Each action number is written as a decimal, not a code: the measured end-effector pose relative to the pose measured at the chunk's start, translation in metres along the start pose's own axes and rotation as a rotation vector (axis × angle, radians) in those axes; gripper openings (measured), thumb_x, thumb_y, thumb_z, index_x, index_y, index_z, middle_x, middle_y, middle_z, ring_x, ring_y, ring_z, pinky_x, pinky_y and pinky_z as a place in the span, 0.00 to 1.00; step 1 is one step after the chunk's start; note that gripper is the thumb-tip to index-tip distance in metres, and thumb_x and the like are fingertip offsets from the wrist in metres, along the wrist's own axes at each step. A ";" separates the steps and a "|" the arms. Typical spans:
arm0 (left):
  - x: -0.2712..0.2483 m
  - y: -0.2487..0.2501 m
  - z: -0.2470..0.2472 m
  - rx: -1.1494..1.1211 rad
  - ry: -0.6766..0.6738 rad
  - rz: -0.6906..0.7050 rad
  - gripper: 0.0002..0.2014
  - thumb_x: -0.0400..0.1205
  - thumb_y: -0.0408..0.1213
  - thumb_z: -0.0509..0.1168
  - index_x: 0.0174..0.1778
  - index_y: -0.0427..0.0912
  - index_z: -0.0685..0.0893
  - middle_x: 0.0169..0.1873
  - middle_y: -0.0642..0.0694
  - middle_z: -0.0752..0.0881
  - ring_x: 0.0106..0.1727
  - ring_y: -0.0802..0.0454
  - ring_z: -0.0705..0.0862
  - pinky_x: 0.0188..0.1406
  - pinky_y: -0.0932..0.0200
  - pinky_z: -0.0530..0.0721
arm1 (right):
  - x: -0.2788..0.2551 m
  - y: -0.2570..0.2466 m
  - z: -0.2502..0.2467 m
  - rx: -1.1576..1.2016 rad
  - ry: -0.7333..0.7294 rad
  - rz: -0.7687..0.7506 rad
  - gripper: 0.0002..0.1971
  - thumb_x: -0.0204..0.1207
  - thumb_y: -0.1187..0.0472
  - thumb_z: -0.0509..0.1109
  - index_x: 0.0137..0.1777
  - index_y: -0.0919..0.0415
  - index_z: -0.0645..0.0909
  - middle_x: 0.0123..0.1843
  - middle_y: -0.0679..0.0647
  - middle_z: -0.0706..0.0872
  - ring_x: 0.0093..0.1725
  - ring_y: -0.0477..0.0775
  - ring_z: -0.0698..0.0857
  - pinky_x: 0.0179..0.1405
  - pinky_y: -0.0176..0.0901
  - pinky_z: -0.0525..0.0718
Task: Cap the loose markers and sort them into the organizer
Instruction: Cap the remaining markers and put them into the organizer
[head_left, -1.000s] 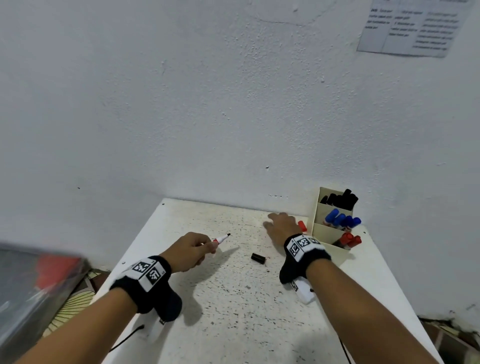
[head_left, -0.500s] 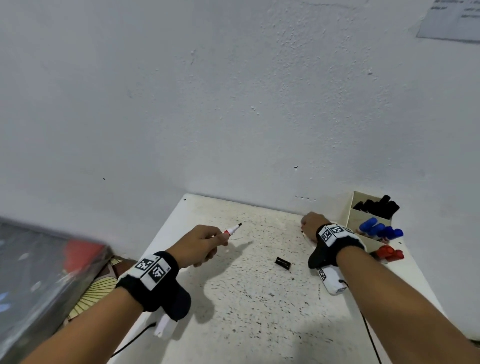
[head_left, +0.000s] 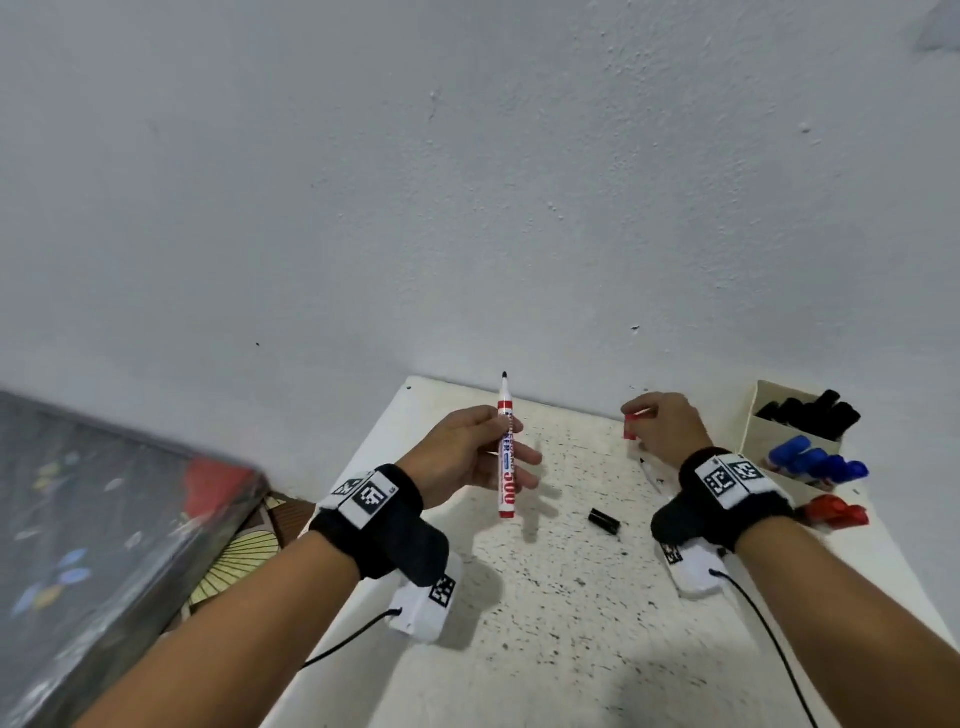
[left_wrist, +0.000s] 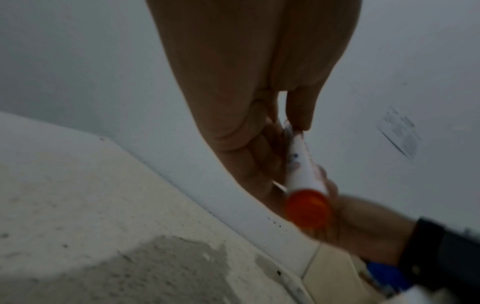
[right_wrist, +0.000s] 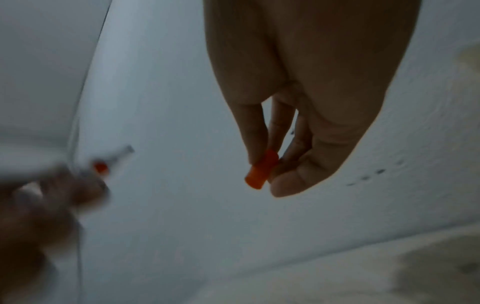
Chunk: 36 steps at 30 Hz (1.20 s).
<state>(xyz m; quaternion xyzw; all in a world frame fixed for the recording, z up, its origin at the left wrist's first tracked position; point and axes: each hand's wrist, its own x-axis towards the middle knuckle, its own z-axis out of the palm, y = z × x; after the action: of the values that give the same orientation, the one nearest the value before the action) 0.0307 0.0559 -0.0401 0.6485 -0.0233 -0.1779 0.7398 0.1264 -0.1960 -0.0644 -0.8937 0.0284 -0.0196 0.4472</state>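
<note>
My left hand (head_left: 483, 457) grips an uncapped red marker (head_left: 506, 452) upright above the white table, tip pointing up; the left wrist view shows its red butt end (left_wrist: 307, 207) between the fingers. My right hand (head_left: 660, 428) pinches a red cap (head_left: 630, 425) between thumb and fingers, lifted off the table, clear in the right wrist view (right_wrist: 261, 172). A black cap (head_left: 604, 520) lies on the table between my hands. Part of another marker (head_left: 650, 474) lies under my right wrist. The cream organizer (head_left: 763, 410) at the right holds black (head_left: 810, 415), blue (head_left: 815, 462) and red markers (head_left: 836, 512).
The speckled white table (head_left: 561, 613) stands against a white wall. A dark patterned box (head_left: 104, 514) sits to the left, off the table's edge. Cables run from both wrist cameras across the table.
My left hand raised the red marker and turned it upright. My right hand picked the red cap up from beside the organizer and lifted it. The head view shifted left.
</note>
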 end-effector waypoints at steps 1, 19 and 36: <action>0.000 -0.001 0.002 0.044 -0.005 0.011 0.08 0.88 0.38 0.56 0.54 0.37 0.76 0.42 0.34 0.89 0.35 0.39 0.88 0.43 0.48 0.86 | -0.011 -0.011 0.000 0.223 -0.048 0.034 0.09 0.75 0.76 0.68 0.54 0.73 0.84 0.44 0.66 0.88 0.42 0.60 0.86 0.45 0.49 0.88; -0.009 -0.005 0.018 0.432 0.008 0.102 0.11 0.87 0.40 0.60 0.56 0.40 0.85 0.26 0.46 0.76 0.21 0.56 0.69 0.18 0.67 0.66 | -0.084 -0.061 -0.014 0.593 -0.176 -0.185 0.08 0.71 0.77 0.73 0.49 0.70 0.84 0.41 0.66 0.90 0.40 0.58 0.89 0.44 0.48 0.91; -0.022 -0.004 0.011 0.531 -0.273 0.038 0.14 0.87 0.41 0.58 0.49 0.36 0.86 0.19 0.52 0.68 0.18 0.54 0.61 0.18 0.67 0.59 | -0.107 -0.041 -0.002 0.305 -0.467 -0.382 0.04 0.74 0.70 0.73 0.44 0.64 0.88 0.31 0.55 0.85 0.27 0.45 0.77 0.27 0.36 0.74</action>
<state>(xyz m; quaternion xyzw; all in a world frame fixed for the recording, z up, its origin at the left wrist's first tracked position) 0.0061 0.0512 -0.0379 0.7887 -0.1806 -0.2374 0.5376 0.0209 -0.1660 -0.0313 -0.7862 -0.2460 0.0981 0.5584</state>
